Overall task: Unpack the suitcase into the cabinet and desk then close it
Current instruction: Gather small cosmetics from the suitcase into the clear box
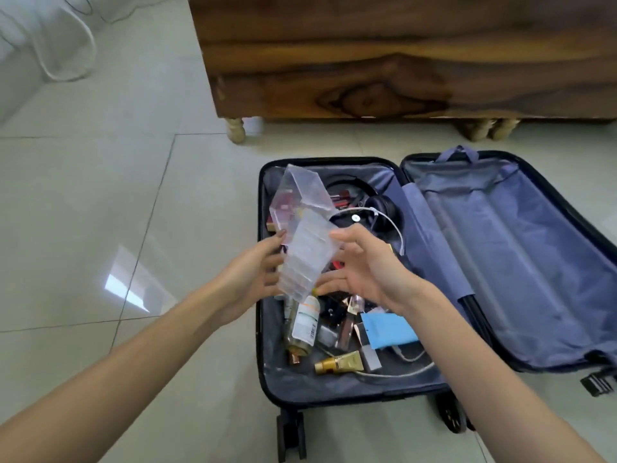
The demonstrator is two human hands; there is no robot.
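Note:
A dark suitcase point(267, 379) lies open on the tiled floor, its blue-lined lid point(507, 255) flat to the right. The left half holds several toiletries: a clear bottle point(302, 329), a gold tube point(339, 364), a blue pouch point(389, 329), black headphones point(380, 205) and a white cable point(395, 228). Above them I hold a clear plastic organizer point(305, 238), tilted. My left hand point(253, 272) grips its left side, fingers curled behind it. My right hand point(360, 265) touches its right side with relaxed, spread fingers.
A dark wooden cabinet point(400, 61) on pale turned legs point(236, 128) stands just behind the suitcase. A white cloth or bedding point(30, 45) lies at the far left. A black strap buckle point(597, 384) sticks out at the lid's lower right.

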